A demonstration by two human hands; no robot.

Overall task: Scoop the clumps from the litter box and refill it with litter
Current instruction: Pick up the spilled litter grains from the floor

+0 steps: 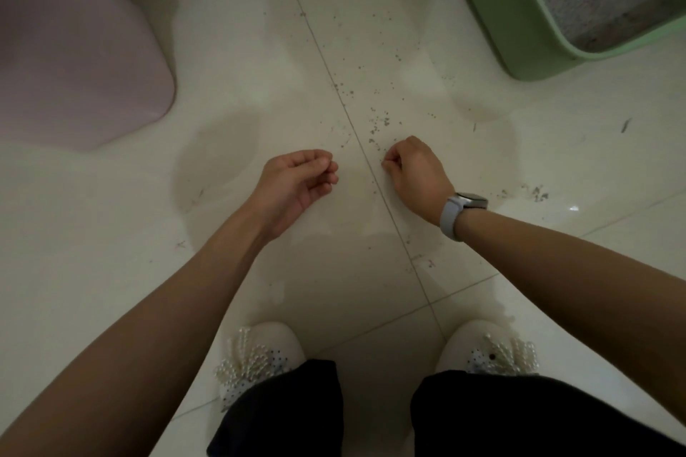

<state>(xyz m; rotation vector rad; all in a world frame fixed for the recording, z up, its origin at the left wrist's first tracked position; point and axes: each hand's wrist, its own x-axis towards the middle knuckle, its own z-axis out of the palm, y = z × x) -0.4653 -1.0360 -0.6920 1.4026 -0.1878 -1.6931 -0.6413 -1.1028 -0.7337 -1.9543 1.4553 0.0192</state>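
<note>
upper right, green litter box [493,17] runs diagonally, long axis up-left.

Honestly there's nothing to read here, no text, labels, brand marks or numbers anywhere. The watch [468,201] face is turned edge-on so nothing shows on it, and the green litter box [493,11] and pink bin [74,48] are both plain plastic with no printing.
</note>
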